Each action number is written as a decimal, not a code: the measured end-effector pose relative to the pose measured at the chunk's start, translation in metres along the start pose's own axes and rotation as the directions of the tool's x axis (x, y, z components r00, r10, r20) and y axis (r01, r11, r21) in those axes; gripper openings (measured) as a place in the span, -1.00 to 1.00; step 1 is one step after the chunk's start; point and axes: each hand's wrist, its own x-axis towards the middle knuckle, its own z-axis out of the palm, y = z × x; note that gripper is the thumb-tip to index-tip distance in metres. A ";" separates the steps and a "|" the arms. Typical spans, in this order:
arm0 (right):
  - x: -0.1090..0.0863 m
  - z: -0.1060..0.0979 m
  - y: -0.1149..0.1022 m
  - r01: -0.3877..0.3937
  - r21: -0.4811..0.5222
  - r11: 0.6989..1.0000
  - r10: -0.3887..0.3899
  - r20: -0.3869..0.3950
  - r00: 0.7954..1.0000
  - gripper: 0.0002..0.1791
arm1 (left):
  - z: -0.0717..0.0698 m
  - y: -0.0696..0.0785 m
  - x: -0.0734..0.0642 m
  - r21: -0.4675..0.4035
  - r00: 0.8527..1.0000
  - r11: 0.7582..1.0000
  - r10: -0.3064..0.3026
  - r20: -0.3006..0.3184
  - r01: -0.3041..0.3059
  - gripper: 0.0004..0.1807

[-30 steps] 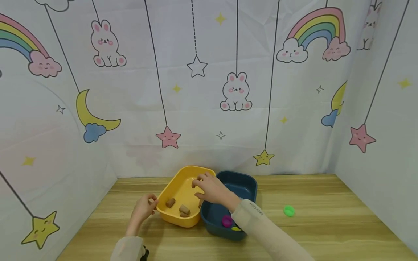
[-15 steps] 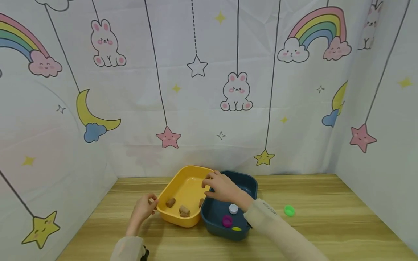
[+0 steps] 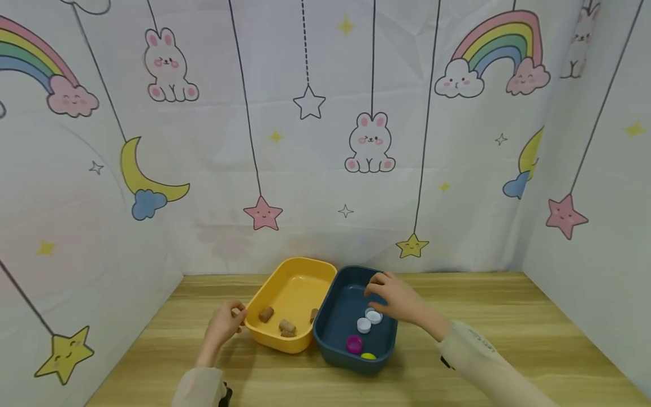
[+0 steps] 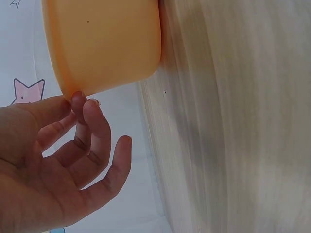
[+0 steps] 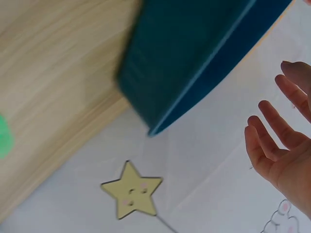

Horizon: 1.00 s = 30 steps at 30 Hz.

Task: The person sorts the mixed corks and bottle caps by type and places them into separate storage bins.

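My left hand (image 3: 222, 326) pinches the rim of the yellow bin (image 3: 300, 291) at its left corner; the left wrist view shows thumb and fingertips meeting at the edge. Several brown cork-like cylinders (image 3: 266, 315) lie in that bin. Over the right side of the dark blue bin (image 3: 337, 308) hovers my right hand (image 3: 402, 299), fingers loosely bent and nothing visible between them. Inside the blue bin are white bottle caps (image 3: 363, 325), a purple cap (image 3: 354, 344) and a yellow cap (image 3: 368, 356).
The two bins stand side by side, touching, on a wood-grain table (image 3: 483, 299). A green cap (image 5: 4, 137) lies on the table to the right, hidden behind my right forearm in the head view. A printed cloth (image 3: 305, 169) hangs behind and at both sides.
My right hand has moved right, from above the yellow bin to the right side of the blue one, uncovering the white caps. The left hand keeps its place on the rim.
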 end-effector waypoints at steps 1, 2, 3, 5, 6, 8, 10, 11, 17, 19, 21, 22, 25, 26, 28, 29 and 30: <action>-0.005 0.001 0.004 -0.010 0.000 1.000 0.010 -0.002 1.000 -0.84 | 0.000 0.000 0.000 0.002 1.000 1.000 0.004 -0.001 -0.004 -0.89; -0.010 0.001 0.007 -0.018 -0.005 1.000 0.018 -0.005 1.000 -0.84 | 0.000 0.000 0.000 0.004 1.000 1.000 0.010 -0.001 -0.010 -0.89; -0.015 0.001 0.010 -0.021 -0.007 1.000 0.021 -0.013 1.000 -0.83 | 0.001 0.000 -0.001 0.006 1.000 1.000 0.014 0.001 -0.014 -0.89; -0.024 0.002 0.016 -0.020 -0.013 1.000 0.019 -0.036 0.999 -0.83 | 0.001 0.000 -0.001 0.010 1.000 1.000 0.024 0.002 -0.024 -0.89; -0.028 0.002 0.018 -0.016 -0.013 1.000 0.015 -0.053 0.998 -0.82 | 0.001 0.000 -0.001 0.012 1.000 1.000 0.022 0.000 -0.022 -0.89; -0.036 0.002 0.022 -0.005 -0.021 1.000 0.003 -0.088 0.996 -0.79 | 0.002 0.001 -0.002 0.013 1.000 1.000 0.021 0.000 -0.021 -0.89; -0.043 0.001 0.026 0.001 -0.025 1.000 -0.004 -0.128 0.992 -0.76 | 0.002 0.001 -0.002 0.011 1.000 1.000 0.019 -0.003 -0.019 -0.89; -0.047 0.001 0.028 0.005 -0.030 1.000 -0.010 -0.148 0.989 -0.75 | 0.003 0.001 -0.002 0.009 1.000 1.000 0.021 -0.004 -0.021 -0.89; -0.064 -0.002 0.040 0.020 -0.056 0.998 -0.032 -0.220 0.975 -0.68 | 0.003 0.001 -0.002 0.003 1.000 1.000 0.029 -0.004 -0.029 -0.89; -0.070 -0.003 0.044 0.010 -0.064 0.998 -0.024 -0.217 0.976 -0.68 | 0.003 0.001 -0.002 0.006 1.000 1.000 0.026 -0.004 -0.026 -0.89; -0.076 -0.003 0.046 -0.012 -0.071 0.997 -0.002 -0.199 0.980 -0.68 | 0.002 0.001 -0.002 0.006 1.000 1.000 0.023 -0.005 -0.023 -0.90; -0.079 -0.003 0.047 -0.032 -0.077 0.997 0.017 -0.184 0.983 -0.69 | 0.002 0.001 -0.002 0.007 1.000 1.000 0.023 -0.005 -0.023 -0.90; -0.086 -0.005 0.049 -0.098 -0.076 0.992 0.089 -0.115 0.989 -0.75 | 0.002 0.001 -0.002 0.011 1.000 1.000 0.026 -0.006 -0.026 -0.90; -0.088 -0.005 0.049 -0.121 -0.077 0.990 0.114 -0.090 0.989 -0.77 | 0.001 0.001 -0.002 0.011 1.000 1.000 0.024 -0.007 -0.024 -0.90; -0.093 -0.006 0.052 -0.167 -0.071 0.983 0.165 -0.033 0.986 -0.80 | 0.001 0.002 -0.002 0.012 1.000 1.000 0.022 -0.007 -0.022 -0.90; -0.095 -0.006 0.053 -0.190 -0.068 0.979 0.191 -0.006 0.982 -0.80 | 0.000 0.002 -0.002 0.012 1.000 1.000 0.022 -0.006 -0.021 -0.90; -0.097 -0.006 0.055 -0.213 -0.070 0.975 0.214 0.016 0.977 -0.80 | 0.000 0.002 -0.002 0.011 1.000 1.000 0.021 -0.006 -0.021 -0.90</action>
